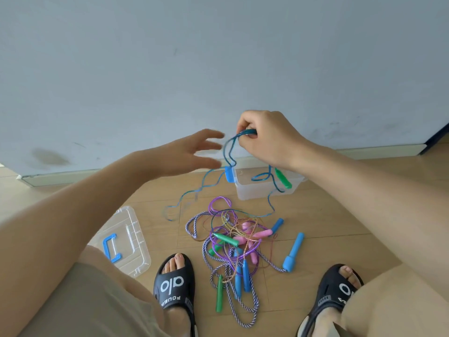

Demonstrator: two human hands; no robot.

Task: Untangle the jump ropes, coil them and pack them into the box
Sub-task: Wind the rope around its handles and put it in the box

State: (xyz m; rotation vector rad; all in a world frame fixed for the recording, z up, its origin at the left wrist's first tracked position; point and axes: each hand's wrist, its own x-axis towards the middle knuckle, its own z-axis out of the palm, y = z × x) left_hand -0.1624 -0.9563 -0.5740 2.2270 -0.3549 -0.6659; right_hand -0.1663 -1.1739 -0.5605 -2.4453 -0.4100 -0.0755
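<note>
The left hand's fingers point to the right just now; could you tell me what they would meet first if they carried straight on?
Most likely the blue rope hanging from the right hand, just beyond the left hand; depth is unclear.

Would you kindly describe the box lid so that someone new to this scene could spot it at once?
Start at the clear box by the wall, then look down and left across the wooden floor, past the rope tangle. The lid lies flat beside the left slipper. It is clear plastic like the box, but shallow, with a blue handle on top.
</note>
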